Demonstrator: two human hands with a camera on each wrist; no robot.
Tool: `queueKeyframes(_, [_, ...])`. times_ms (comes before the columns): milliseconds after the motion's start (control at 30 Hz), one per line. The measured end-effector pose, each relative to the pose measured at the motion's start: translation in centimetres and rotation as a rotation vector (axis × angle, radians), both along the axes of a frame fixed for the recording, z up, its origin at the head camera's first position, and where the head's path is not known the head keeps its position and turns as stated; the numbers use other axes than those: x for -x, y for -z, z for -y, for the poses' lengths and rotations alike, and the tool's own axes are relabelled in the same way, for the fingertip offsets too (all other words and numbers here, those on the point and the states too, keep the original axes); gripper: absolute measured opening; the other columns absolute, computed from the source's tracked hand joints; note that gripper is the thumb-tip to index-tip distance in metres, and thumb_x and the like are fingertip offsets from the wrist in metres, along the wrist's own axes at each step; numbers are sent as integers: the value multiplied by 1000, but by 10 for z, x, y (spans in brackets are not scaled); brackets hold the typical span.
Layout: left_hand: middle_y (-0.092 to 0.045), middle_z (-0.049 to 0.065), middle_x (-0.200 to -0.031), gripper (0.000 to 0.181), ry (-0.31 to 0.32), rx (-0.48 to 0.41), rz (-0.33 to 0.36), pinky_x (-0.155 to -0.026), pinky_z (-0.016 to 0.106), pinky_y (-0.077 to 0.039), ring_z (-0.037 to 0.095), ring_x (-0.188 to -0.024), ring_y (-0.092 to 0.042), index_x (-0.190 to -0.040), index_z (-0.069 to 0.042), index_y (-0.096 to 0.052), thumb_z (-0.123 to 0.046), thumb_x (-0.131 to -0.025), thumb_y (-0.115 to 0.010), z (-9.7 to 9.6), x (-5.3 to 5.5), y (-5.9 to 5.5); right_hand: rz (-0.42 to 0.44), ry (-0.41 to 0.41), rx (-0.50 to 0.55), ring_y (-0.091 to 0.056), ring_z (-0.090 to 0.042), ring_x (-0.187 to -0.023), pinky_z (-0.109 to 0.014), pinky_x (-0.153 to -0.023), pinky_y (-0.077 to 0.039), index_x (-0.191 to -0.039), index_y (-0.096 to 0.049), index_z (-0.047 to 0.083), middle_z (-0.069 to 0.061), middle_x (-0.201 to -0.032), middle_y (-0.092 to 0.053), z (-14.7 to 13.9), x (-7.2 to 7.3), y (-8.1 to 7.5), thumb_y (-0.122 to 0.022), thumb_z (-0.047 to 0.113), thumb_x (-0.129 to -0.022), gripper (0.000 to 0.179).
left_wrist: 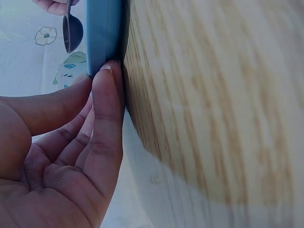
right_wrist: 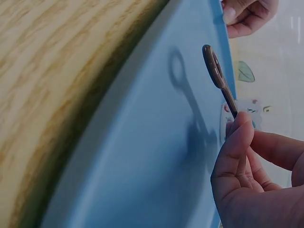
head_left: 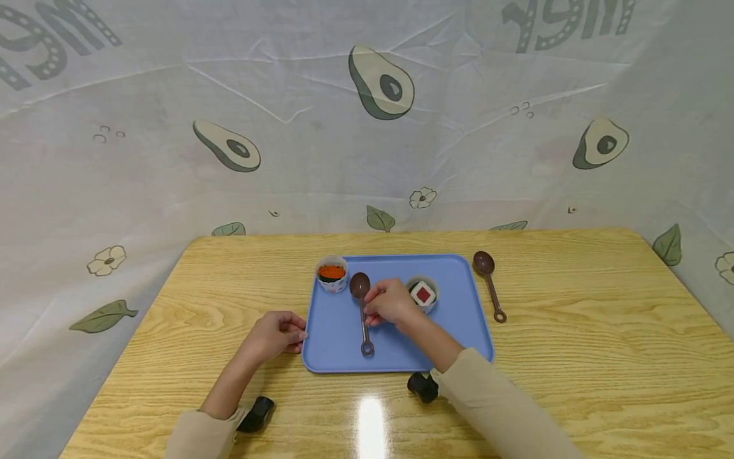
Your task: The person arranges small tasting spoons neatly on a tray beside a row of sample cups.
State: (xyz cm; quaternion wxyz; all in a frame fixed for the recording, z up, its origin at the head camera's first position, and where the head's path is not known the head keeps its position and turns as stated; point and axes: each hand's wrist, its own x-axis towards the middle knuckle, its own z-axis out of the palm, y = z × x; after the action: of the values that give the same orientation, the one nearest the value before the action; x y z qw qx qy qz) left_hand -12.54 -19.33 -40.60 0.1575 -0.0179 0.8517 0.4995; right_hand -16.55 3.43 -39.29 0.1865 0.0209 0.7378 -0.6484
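A brown spoon [head_left: 359,285] with a ring at its handle end is pinched mid-handle by my right hand [head_left: 391,302]. In the right wrist view, the spoon handle [right_wrist: 216,69] hangs above the blue tray [right_wrist: 142,137], apart from its shadow. My left hand [head_left: 278,333] grips the left edge of the blue tray [head_left: 332,344] between thumb and forefinger, close up in the left wrist view. At the tray's far left corner sits a small cup [head_left: 332,284] holding an orange-topped sushi piece. Right of my right hand is another cup [head_left: 430,306] with a white, red-centred piece.
A second brown spoon [head_left: 484,262] lies on the wooden table [head_left: 573,319], just beyond the tray's right side. Behind the table hangs a pale cloth [head_left: 309,159] printed with avocados. Black wrist devices [head_left: 423,387] show at both cuffs.
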Motion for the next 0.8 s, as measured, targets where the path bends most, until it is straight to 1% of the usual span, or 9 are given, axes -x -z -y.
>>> queueKeyframes(300, [-59,9,-72,10,4,7,-4,-59,29,-56,16,-63,-61,-95,11,-58,9,-86,-55,0,0,-1,2,24,2,-54,-14,-42,-23,-39,-49,-80,-53,-10,-13,-60,-53,3,-1,9,-54,-22,-73,13])
queueKeyframes(400, [-59,10,-73,10,15,6,-6,-59,29,-56,16,-63,-61,-95,12,-58,8,-86,-56,0,-1,-2,4,27,-1,-54,-14,-42,-22,-39,-49,-80,-53,-11,-13,-59,-53,4,-1,11,-54,-22,-73,14])
queueKeyframes(533, [-59,10,-73,10,29,7,-9,-59,30,-56,16,-63,-61,-95,12,-57,8,-86,-56,0,-2,-3,0,28,-2,-54,-13,-42,-21,-39,-49,-81,-53,-11,-13,-59,-53,4,-1,12,-53,-22,-72,13])
queueKeyframes(700, [-59,10,-73,9,15,4,-4,-59,29,-56,16,-62,-60,-94,12,-58,8,-85,-56,0,-1,-3,-12,23,10,-53,-12,-42,-21,-39,-49,-81,-53,-12,-13,-59,-53,4,-3,12,-52,-21,-72,13])
queueKeyframes(800, [-59,10,-73,9,17,5,-7,-59,29,-55,16,-63,-61,-94,12,-58,9,-86,-56,0,0,-2,-15,18,15,-54,-13,-43,-22,-40,-50,-82,-53,-13,-13,-60,-53,3,-3,11,-52,-21,-73,13])
